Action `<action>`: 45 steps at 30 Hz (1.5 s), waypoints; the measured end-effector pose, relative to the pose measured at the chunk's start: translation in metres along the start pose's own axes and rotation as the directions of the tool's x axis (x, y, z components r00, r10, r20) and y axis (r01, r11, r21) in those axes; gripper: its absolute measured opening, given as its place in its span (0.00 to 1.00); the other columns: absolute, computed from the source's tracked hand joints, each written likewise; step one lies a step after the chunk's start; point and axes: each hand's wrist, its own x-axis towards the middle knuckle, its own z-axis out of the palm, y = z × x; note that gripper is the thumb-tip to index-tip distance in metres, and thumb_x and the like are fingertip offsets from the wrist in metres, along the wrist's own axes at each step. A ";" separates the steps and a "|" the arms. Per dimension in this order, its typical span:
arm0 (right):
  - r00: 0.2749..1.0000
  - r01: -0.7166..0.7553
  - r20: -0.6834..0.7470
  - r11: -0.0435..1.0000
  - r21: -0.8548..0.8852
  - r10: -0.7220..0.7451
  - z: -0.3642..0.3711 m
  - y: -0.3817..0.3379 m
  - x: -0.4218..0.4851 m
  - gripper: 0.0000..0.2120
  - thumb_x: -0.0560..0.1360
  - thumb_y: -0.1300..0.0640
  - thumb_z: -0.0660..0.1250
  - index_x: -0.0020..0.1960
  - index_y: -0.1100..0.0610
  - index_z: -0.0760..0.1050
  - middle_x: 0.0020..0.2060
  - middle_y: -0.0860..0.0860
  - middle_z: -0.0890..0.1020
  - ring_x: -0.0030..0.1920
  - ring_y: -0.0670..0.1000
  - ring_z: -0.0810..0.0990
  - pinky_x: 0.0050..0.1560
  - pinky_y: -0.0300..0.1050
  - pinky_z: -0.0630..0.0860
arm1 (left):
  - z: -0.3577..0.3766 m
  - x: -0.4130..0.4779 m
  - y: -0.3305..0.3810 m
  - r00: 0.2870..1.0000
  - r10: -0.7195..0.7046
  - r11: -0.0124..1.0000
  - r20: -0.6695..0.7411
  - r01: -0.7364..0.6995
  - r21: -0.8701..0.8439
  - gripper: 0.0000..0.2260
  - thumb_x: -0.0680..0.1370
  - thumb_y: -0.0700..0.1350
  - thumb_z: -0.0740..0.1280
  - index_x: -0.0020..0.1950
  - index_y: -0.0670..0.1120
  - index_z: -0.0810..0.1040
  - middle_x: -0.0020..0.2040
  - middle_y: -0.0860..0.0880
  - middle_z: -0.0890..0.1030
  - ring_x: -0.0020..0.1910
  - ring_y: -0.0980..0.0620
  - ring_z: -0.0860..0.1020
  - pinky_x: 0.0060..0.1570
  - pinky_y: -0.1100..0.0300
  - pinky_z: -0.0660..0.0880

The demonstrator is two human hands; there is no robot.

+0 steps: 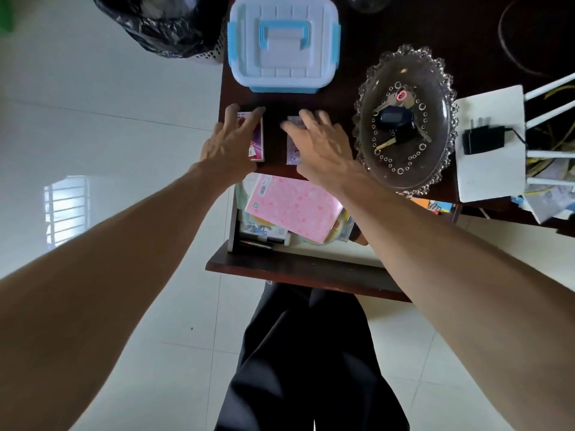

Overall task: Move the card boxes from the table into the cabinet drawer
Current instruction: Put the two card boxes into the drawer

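Observation:
Two card boxes lie side by side on the dark table [275,102], near its front edge. The left one, a red and purple card box [257,141], is half covered by my left hand [230,141], whose spread fingers straddle it. Over the right one, a pale purple card box [292,150], hovers my right hand [320,144] with fingers apart. Whether either hand touches its box I cannot tell. Below the table edge the cabinet drawer [298,269] stands pulled out, holding a pink notebook [292,208] and other papers.
A white storage box with blue handle [283,45] stands behind the card boxes. A glass dish [404,119] with keys sits to the right, then a white router [491,144] with a black adapter. A black bin bag [165,23] stands left of the table.

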 end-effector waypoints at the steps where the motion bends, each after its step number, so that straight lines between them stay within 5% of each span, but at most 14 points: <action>1: 1.000 -0.005 0.006 1.000 0.000 0.005 0.000 0.001 -0.002 0.36 0.71 0.62 0.73 0.75 0.46 0.65 0.73 0.53 0.68 0.71 0.60 0.67 0.63 0.58 0.71 | 0.000 -0.003 0.000 1.000 -0.001 1.000 -0.013 0.000 -0.020 0.46 0.66 0.44 0.79 0.76 0.56 0.55 0.71 0.42 0.63 0.61 0.34 0.74 0.56 0.40 0.78; 4: 0.999 -0.005 -0.053 0.999 0.042 0.007 0.001 0.001 -0.022 0.37 0.70 0.58 0.73 0.76 0.49 0.64 0.69 0.53 0.72 0.66 0.60 0.72 0.60 0.57 0.73 | 0.003 -0.018 0.002 0.997 -0.052 0.986 -0.051 0.043 -0.158 0.45 0.64 0.43 0.80 0.75 0.53 0.58 0.68 0.41 0.66 0.59 0.35 0.76 0.54 0.42 0.79; 8: 0.991 -0.061 -0.094 0.947 0.315 0.095 0.013 -0.001 -0.077 0.48 0.65 0.49 0.78 0.79 0.56 0.60 0.69 0.53 0.75 0.64 0.58 0.75 0.58 0.55 0.76 | 0.020 -0.061 0.013 0.974 -0.195 0.929 -0.114 0.146 -0.341 0.44 0.64 0.51 0.79 0.73 0.47 0.60 0.64 0.41 0.68 0.57 0.41 0.76 0.53 0.47 0.79; 13: 0.918 -0.310 0.023 0.683 0.661 0.395 0.053 0.013 -0.161 0.42 0.61 0.43 0.81 0.70 0.53 0.69 0.61 0.50 0.79 0.58 0.51 0.77 0.53 0.44 0.75 | 0.063 -0.121 0.027 0.962 -0.267 0.815 0.047 0.252 -0.522 0.38 0.63 0.55 0.78 0.68 0.50 0.64 0.60 0.47 0.68 0.55 0.46 0.77 0.53 0.51 0.79; 17: 0.763 -0.496 0.262 0.274 0.824 0.591 0.092 0.044 -0.202 0.27 0.61 0.47 0.82 0.56 0.49 0.78 0.55 0.50 0.82 0.55 0.51 0.81 0.56 0.53 0.81 | 0.098 -0.137 0.038 0.893 -0.410 0.661 0.187 0.432 -0.614 0.29 0.63 0.57 0.77 0.57 0.54 0.67 0.54 0.51 0.72 0.53 0.50 0.76 0.49 0.54 0.78; 25: 0.395 -0.747 0.397 0.038 0.664 0.829 0.155 0.110 -0.217 0.39 0.65 0.49 0.81 0.70 0.55 0.68 0.66 0.59 0.70 0.59 0.57 0.76 0.52 0.49 0.80 | 0.152 -0.138 0.072 0.886 -0.403 0.717 0.232 0.462 -0.522 0.36 0.64 0.57 0.78 0.65 0.50 0.66 0.60 0.48 0.72 0.53 0.54 0.67 0.57 0.56 0.70; 29: 0.318 -0.806 0.405 0.020 0.592 0.857 0.174 0.127 -0.200 0.38 0.66 0.49 0.80 0.70 0.55 0.67 0.70 0.61 0.66 0.63 0.62 0.76 0.55 0.57 0.82 | 0.165 -0.135 0.084 0.918 -0.321 0.805 0.234 0.394 -0.443 0.38 0.64 0.54 0.77 0.68 0.49 0.62 0.61 0.44 0.69 0.59 0.45 0.71 0.56 0.55 0.70; 34: 0.248 -0.839 0.381 0.001 0.544 0.891 0.193 0.142 -0.179 0.44 0.68 0.45 0.80 0.74 0.58 0.62 0.72 0.62 0.63 0.64 0.63 0.76 0.56 0.56 0.81 | 0.180 -0.134 0.089 0.939 -0.256 0.862 0.231 0.330 -0.384 0.42 0.63 0.52 0.78 0.71 0.50 0.59 0.64 0.44 0.68 0.60 0.43 0.72 0.57 0.49 0.73; 45: 0.219 -0.856 0.247 0.064 0.513 0.944 0.211 0.159 -0.169 0.38 0.71 0.48 0.78 0.72 0.59 0.64 0.70 0.62 0.65 0.61 0.61 0.79 0.53 0.52 0.80 | 0.188 -0.128 0.092 0.925 -0.256 0.856 0.280 0.352 -0.380 0.42 0.62 0.52 0.77 0.71 0.52 0.59 0.65 0.45 0.67 0.61 0.43 0.72 0.59 0.47 0.75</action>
